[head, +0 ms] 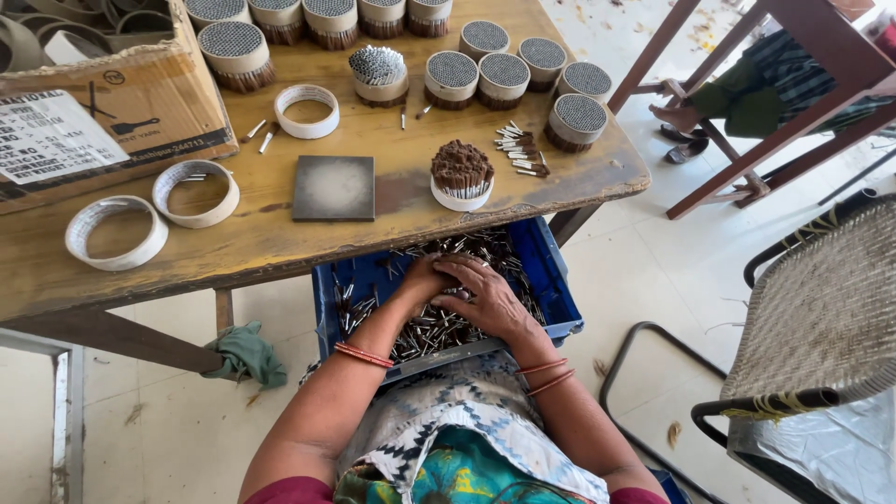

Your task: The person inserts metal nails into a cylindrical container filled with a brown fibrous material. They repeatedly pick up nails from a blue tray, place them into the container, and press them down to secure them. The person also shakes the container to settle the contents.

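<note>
Both hands work inside a blue plastic crate (551, 280) that rests on the person's lap, partly under the front edge of the wooden bench (280, 233). The crate holds a loose heap of small metal-tipped pieces (429, 331). The left hand (422, 280) presses down into the heap with fingers curled, and whether it grips any pieces cannot be told. The right hand (485, 297) lies palm down over the heap, fingers spread moderately and overlapping the left hand. On the bench directly above the crate stands a partly filled white ring (461, 175) packed with brown-tufted pieces. A dark square tile (333, 188) lies just to its left. Further left lie two empty white rings (196, 193) (116, 232), with a third (307, 111) behind the tile. Filled round bundles (504, 75) stand in rows along the far side of the bench. A few loose pieces (519, 149) lie near the right edge. A cardboard box (103, 103) occupies the left corner. A green cloth (247, 355) hangs from the bench frame.
</note>
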